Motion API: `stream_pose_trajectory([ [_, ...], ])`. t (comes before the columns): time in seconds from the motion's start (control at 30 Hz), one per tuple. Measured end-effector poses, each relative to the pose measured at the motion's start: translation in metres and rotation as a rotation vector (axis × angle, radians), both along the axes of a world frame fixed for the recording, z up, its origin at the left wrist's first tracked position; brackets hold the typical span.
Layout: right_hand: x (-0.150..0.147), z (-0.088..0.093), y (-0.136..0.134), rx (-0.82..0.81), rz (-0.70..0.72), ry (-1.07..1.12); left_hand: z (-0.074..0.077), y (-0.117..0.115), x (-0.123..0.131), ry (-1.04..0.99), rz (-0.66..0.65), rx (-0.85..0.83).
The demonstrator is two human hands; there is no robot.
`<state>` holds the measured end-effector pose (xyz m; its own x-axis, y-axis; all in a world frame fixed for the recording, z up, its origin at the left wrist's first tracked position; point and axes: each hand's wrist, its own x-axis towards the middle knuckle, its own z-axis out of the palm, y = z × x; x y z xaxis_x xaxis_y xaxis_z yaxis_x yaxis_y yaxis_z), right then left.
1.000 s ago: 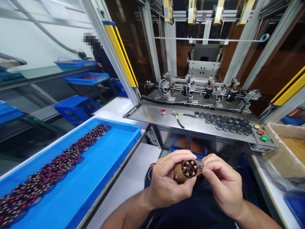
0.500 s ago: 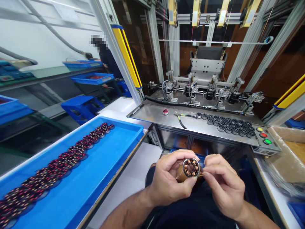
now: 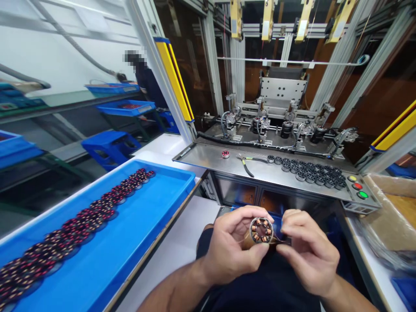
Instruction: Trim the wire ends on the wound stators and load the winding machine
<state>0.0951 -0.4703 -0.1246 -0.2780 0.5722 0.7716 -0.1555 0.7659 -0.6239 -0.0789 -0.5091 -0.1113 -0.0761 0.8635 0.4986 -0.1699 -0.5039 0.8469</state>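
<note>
My left hand (image 3: pixel 232 245) is closed around the rim of a wound motor stator (image 3: pixel 261 229). Its ring of copper coils faces me above my lap. Thin copper wire ends (image 3: pixel 276 238) stick out from the stator's right side. Beside them is my right hand (image 3: pixel 310 247), with a gap between thumb and forefinger. The wires reach into this gap; whether a fingertip touches one I cannot make out.
At left, a blue tray (image 3: pixel 156 208) holds rows of wound stators (image 3: pixel 81 225). On the machine's metal shelf (image 3: pixel 208 156) are one red-wound stator (image 3: pixel 225 154), cutting pliers (image 3: pixel 247 164) and several black stator cores (image 3: pixel 312 171). Push buttons (image 3: pixel 357 186) and a cardboard box (image 3: pixel 380 208) are at right.
My right thumb and forefinger, pinched together at the wire ends before, have parted, and that hand has shifted slightly right. My left hand keeps the stator in nearly the same place.
</note>
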Motion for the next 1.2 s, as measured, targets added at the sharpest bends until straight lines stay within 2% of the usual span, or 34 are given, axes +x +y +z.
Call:
stream_pose_trajectory([
  [0.13, 0.008, 0.01, 0.021, 0.063, 0.125, -0.126, -0.005, 0.001, -0.001, -0.143, -0.253, -0.249],
  [0.23, 0.006, 0.02, 0.029, 0.102, 0.219, -0.177, -0.008, 0.003, 0.0, -0.201, -0.327, -0.356],
  [0.33, 0.004, 0.023, 0.028, 0.129, 0.228, -0.199, -0.008, 0.004, 0.001, -0.227, -0.382, -0.389],
  [0.4, 0.004, 0.021, 0.023, 0.186, 0.147, -0.188, -0.009, 0.005, 0.0, -0.249, -0.404, -0.387],
  [0.53, 0.01, 0.014, 0.012, 0.403, -0.115, -0.189, -0.009, 0.005, 0.001, -0.283, -0.38, -0.328],
  [0.67, 0.011, 0.011, 0.001, 0.5, -0.305, -0.201, -0.007, 0.004, 0.007, -0.232, -0.231, -0.091],
  [0.77, 0.0, 0.009, -0.007, 0.442, -0.371, -0.104, -0.008, 0.003, 0.011, -0.103, -0.026, 0.123],
  [0.83, -0.009, 0.006, -0.012, 0.339, -0.377, -0.022, -0.009, 0.003, 0.012, -0.025, 0.09, 0.226],
  [0.93, -0.021, 0.002, -0.019, 0.148, -0.344, 0.062, -0.012, 0.002, 0.014, 0.014, 0.17, 0.261],
  [1.07, -0.029, 0.0, -0.02, -0.036, -0.311, 0.107, -0.018, -0.001, 0.018, -0.04, 0.153, 0.183],
  [1.2, -0.027, -0.002, -0.011, -0.012, -0.297, 0.078, -0.022, -0.002, 0.016, -0.207, -0.052, 0.017],
])
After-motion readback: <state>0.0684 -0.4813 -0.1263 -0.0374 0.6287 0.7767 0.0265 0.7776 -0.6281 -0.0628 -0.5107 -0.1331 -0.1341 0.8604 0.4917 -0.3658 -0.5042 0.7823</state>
